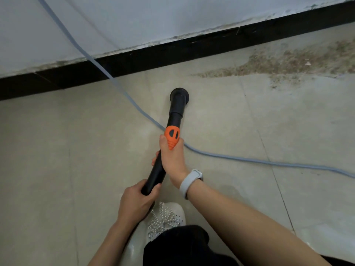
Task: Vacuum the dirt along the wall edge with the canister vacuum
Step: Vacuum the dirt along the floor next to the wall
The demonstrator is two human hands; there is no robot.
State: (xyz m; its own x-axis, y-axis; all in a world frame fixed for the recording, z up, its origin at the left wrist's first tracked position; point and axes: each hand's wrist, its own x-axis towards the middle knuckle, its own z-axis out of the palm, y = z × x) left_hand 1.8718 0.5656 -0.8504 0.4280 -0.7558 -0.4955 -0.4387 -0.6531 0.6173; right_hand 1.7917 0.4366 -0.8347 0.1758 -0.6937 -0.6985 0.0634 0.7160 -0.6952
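In the head view, both hands grasp the black vacuum tube [156,169], which runs from the lower middle of the frame up to just above centre. The right hand [172,158] is wrapped around it high up, at the base of the orange collar [172,138], with a pale wristband [189,182] on that wrist. The left hand [136,201] grips the near end, lower and slightly to the left.

The tube's long axis points up the frame towards the black skirting board [153,56] at the foot of the wall [134,22]. Its round nozzle [180,95] sits on or just over the tiled floor [57,150], a little short of the skirting; whether it touches I cannot tell.

The dirt [292,62], a brown spread of crumbs, lies in the upper right of the frame, against the skirting and tapering left to a point well to the right of the nozzle. So the coming move is, I judge, a sweep to the right and slightly up-frame, with the right hand, the nearer one, steering.

A grey-blue cable [240,158] crosses the floor under the tube from upper left to lower right; it could snag. A white shoe [167,217] shows at the bottom.
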